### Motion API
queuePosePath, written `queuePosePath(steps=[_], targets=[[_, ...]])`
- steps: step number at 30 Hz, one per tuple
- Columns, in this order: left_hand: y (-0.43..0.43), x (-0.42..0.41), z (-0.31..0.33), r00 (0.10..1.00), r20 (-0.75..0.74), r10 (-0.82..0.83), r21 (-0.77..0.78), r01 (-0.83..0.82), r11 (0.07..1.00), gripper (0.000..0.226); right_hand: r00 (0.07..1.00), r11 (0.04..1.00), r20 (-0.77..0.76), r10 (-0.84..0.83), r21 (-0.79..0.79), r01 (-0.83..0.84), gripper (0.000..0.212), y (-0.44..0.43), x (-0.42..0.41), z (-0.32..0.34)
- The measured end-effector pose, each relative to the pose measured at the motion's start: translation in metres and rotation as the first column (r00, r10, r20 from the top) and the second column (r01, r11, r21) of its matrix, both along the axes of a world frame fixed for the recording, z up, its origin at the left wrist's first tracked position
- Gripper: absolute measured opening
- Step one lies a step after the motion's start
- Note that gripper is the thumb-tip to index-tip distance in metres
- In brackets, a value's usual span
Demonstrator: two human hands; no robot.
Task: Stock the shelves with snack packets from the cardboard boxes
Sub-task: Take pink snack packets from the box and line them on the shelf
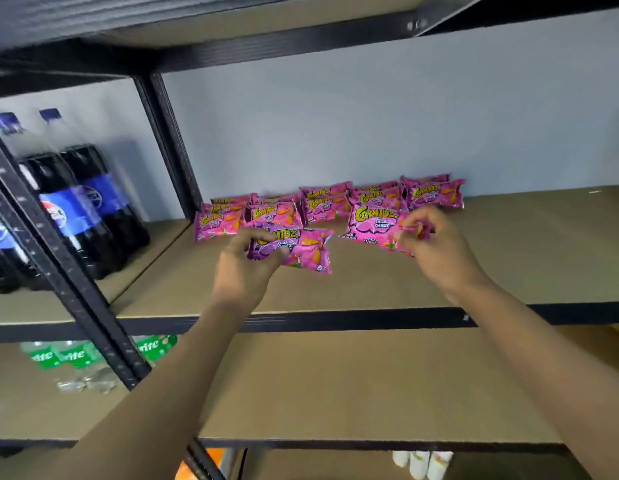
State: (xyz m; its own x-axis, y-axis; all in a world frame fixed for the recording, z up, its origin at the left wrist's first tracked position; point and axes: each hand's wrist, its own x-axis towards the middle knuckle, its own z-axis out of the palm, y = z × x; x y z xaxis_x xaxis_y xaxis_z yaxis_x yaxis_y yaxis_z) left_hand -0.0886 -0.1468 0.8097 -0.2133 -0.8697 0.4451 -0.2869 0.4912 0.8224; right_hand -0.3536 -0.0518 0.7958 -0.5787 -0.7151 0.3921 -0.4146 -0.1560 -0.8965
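Note:
Several pink Cornitoz snack packets (pixel 327 199) stand in a row at the back of a brown shelf board (pixel 508 258), against the pale wall. My left hand (pixel 245 261) grips one pink packet (pixel 308 249) by its left end, just above the board in front of the row. My right hand (pixel 436 244) pinches the right edge of another pink packet (pixel 373 223), which leans in front of the row. No cardboard box is in view.
A black upright post (pixel 58 258) splits the rack. Left of it stand dark Pepsi bottles (pixel 86 206); green Sprite bottles (pixel 76 358) lie on the shelf below. The lower board (pixel 370 386) spreads under my arms. White bottles (pixel 422 462) show at the bottom.

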Motion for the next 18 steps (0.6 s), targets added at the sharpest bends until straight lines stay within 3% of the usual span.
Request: queuePosePath(steps=[11,18], targets=[[-0.079,-0.063,-0.047,0.996,-0.058,0.069,0.096,-0.064,0.993,0.025,0.993,0.992,-0.046,-0.106,0.061,0.109,0.028,-0.056,-0.036,-0.028],[-0.125,-0.119,-0.04,0.981,0.088,0.172,0.136,-0.182,0.974,0.024,0.994,0.992,-0.056,-0.09,0.08,0.094,0.023,-0.116,-0.08,-0.023]])
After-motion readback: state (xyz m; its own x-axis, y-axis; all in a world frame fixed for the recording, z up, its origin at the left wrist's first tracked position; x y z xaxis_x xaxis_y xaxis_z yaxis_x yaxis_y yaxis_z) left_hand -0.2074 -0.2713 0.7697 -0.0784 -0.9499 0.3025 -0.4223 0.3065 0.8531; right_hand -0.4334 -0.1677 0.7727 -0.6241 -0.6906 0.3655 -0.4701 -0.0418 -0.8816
